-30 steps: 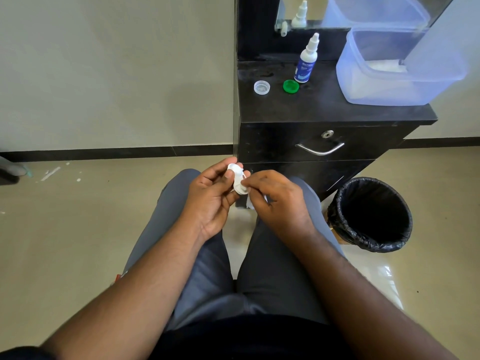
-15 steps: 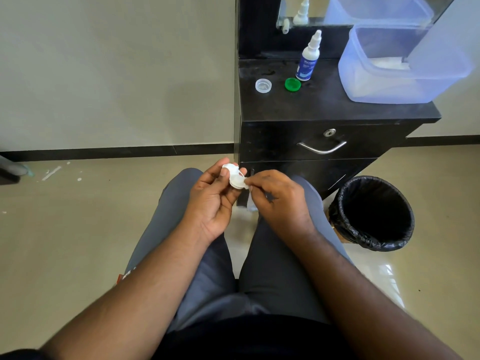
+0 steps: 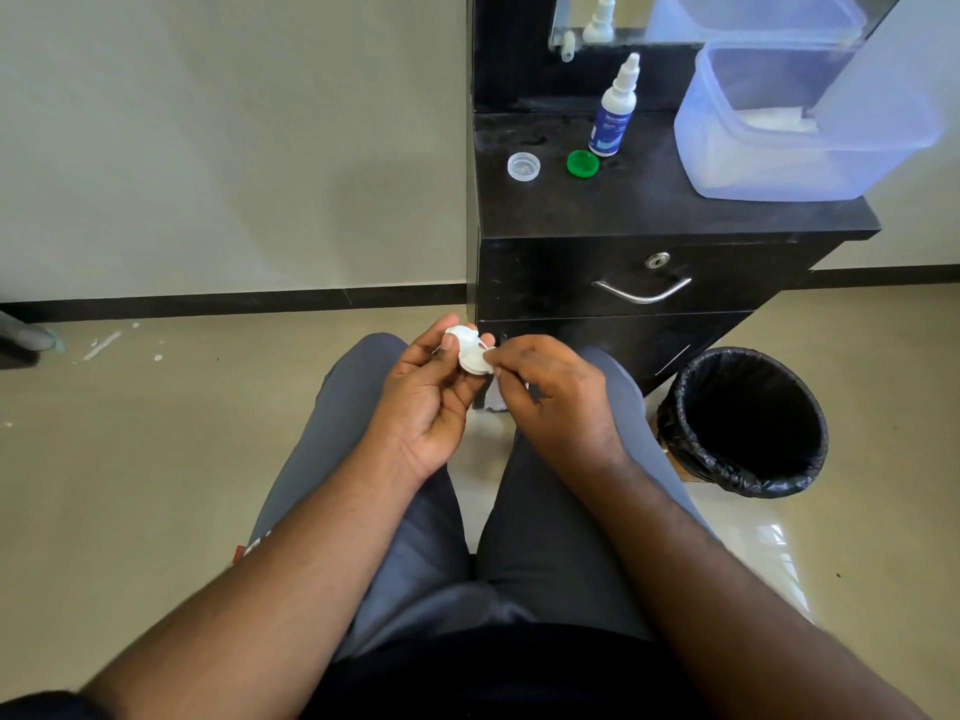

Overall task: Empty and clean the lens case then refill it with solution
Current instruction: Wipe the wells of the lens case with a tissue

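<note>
Hands [image 3: 431, 397] together around lens case [image 3: 467, 350]

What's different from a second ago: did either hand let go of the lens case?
No. The left hand holds the lens case as before, tilted slightly flatter; the right hand keeps working at its lower well with a tissue. The caps, bottle and bin have not moved.

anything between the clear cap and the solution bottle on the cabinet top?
Yes: the green cap sits between the clear cap and the solution bottle, close to the bottle's base. Shown in the head view.
</note>
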`<act>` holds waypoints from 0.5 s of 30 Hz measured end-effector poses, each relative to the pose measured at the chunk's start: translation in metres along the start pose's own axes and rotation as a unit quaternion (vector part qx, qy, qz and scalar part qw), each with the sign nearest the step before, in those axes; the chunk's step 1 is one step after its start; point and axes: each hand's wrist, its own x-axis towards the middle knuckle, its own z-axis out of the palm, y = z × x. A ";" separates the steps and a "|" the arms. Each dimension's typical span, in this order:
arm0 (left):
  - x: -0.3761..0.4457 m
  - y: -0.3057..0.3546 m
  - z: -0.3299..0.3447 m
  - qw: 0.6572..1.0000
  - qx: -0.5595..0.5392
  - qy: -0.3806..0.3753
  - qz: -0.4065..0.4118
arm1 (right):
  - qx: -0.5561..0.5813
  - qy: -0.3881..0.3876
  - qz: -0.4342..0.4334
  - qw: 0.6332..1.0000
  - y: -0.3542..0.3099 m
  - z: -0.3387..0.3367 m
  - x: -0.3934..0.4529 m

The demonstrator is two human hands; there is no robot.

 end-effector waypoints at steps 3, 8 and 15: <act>-0.001 0.002 0.000 1.000 0.000 -0.002 -0.009 | 0.007 -0.004 -0.039 0.999 -0.003 0.002 -0.001; -0.001 0.001 0.002 1.000 0.013 0.002 0.001 | 0.006 -0.002 0.014 1.000 0.005 0.000 0.000; -0.002 0.003 0.002 1.000 0.019 0.002 -0.003 | 0.021 -0.005 -0.004 1.000 0.006 -0.001 -0.003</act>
